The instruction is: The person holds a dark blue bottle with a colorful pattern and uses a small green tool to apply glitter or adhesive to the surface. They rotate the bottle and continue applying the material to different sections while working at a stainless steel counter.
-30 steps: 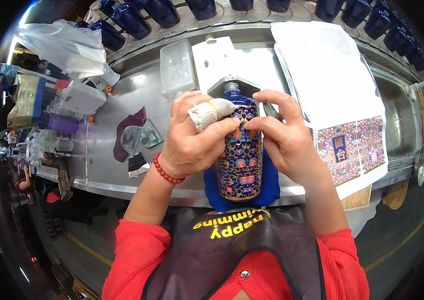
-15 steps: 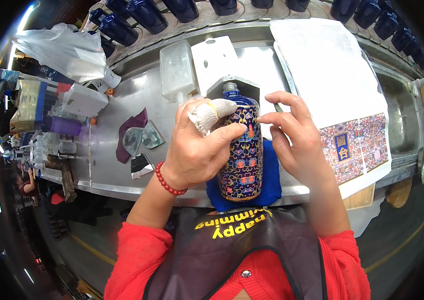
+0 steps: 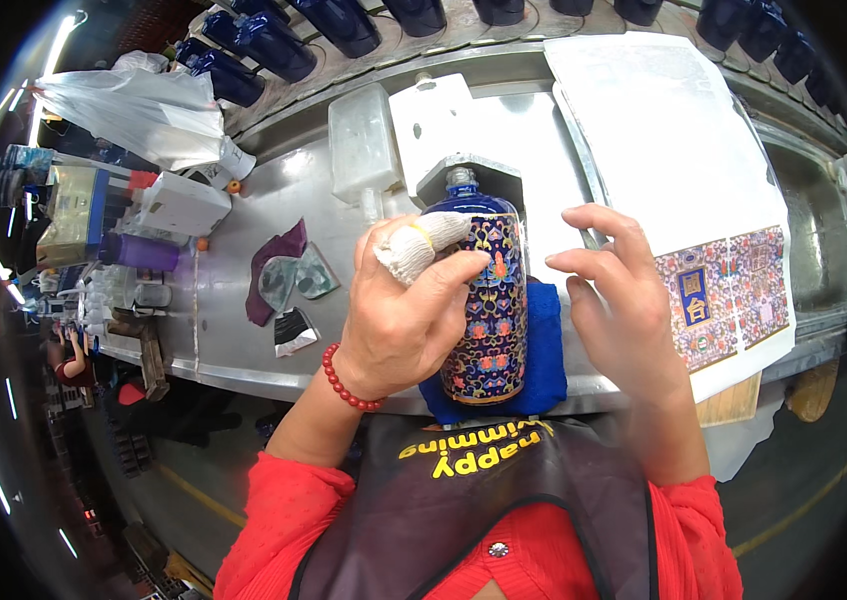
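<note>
A dark blue glass bottle (image 3: 489,310) with a colourful floral pattern lies in front of me, its neck pointing away at a grey angled bracket (image 3: 504,180). Beneath its near end is a blue cloth (image 3: 547,345). My left hand (image 3: 409,320), with a red bead bracelet, holds the bottle's left side, thumb pressed on the pattern. White knitted fabric (image 3: 412,252) wraps one of its fingers. To the right of the bottle, my right hand (image 3: 629,300) hovers apart from it, fingers spread and bent. A small greyish sliver shows between its fingers; I cannot make out what it is.
Printed floral sheets (image 3: 729,290) and white paper (image 3: 664,130) lie at right, beside a metal basin (image 3: 809,200). A clear plastic box (image 3: 362,140) and cloth scraps (image 3: 284,275) are on the metal table (image 3: 234,330). Several blue bottles (image 3: 344,25) line the back.
My right hand has drawn away from the bottle to the right. My left hand keeps its thumb on the bottle. The whole view has shifted slightly.
</note>
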`<state>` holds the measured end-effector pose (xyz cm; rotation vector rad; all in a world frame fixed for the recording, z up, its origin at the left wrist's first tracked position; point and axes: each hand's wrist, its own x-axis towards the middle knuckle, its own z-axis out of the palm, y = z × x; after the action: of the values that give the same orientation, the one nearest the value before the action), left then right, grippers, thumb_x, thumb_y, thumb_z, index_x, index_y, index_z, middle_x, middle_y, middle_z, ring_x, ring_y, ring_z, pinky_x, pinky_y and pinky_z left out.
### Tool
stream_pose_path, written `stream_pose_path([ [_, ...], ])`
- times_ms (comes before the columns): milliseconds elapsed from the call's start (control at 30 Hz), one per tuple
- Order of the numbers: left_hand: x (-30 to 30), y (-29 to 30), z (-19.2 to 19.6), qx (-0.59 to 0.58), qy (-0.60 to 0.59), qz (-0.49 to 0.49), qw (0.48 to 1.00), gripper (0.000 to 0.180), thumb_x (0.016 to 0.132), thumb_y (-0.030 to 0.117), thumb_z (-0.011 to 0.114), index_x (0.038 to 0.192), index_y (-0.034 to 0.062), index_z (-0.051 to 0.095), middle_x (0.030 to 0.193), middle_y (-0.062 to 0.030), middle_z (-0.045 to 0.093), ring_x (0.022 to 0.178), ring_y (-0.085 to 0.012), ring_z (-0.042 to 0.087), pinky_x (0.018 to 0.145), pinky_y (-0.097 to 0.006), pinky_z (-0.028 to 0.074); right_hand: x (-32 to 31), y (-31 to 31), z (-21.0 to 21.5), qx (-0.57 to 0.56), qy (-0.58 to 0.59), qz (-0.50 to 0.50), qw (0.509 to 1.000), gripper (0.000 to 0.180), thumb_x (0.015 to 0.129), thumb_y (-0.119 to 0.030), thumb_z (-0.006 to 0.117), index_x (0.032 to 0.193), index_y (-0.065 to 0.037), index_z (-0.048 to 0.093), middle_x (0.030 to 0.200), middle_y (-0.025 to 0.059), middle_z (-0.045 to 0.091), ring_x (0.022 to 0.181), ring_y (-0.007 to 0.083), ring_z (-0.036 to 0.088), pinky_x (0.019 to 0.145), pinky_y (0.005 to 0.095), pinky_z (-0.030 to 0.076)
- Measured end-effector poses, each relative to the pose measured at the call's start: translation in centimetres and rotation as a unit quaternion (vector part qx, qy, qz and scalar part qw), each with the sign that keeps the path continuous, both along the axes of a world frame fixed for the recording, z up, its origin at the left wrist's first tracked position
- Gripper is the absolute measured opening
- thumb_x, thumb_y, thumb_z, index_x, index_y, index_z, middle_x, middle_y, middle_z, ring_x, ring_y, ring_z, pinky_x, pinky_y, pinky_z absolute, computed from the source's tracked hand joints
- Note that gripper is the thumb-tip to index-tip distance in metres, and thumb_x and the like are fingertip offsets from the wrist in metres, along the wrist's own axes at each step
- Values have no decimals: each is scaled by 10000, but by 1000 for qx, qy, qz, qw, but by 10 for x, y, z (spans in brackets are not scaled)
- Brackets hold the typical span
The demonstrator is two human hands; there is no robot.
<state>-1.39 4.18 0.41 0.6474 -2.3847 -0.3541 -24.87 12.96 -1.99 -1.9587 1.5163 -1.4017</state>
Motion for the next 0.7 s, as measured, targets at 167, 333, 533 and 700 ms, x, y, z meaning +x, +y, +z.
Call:
stream_pose_path([
  [167,-2,4,-2,2,-3,20,1000,475,750,-47,708,1206,82,742,1226,-157,693,1155,-386,585,1044,-511,445,-3,3,-2,-3,-6,-2,1000,315,815,111,645,1096,-20,700,1323,199,585,1243,403,576,1045,470,480],
  [333,-1,0,-1,-41,-3,-2,999,457,749,-50,714,1186,79,742,1213,-155,699,1152,-386,594,1045,-523,441,-6,6,-1,-3,-2,-7,1000,309,813,112,649,1091,-15,697,1316,206,586,1230,403,583,1028,467,488],
  [533,1,-3,4,-52,-54,1,997,454,751,-47,711,1185,82,752,1216,-158,705,1143,-373,609,1068,-541,427,-8,8,-1,-8,4,-8,1000,301,807,108,656,1080,-10,698,1314,209,587,1217,407,590,1018,471,492],
  [700,0,-4,5,-89,-56,0,995,472,744,-48,708,1191,97,760,1222,-160,709,1138,-365,621,1091,-552,412,-9,9,-2,-7,2,-10,1000,301,804,107,659,1078,-12,699,1312,209,588,1213,409,592,1015,474,493],
])
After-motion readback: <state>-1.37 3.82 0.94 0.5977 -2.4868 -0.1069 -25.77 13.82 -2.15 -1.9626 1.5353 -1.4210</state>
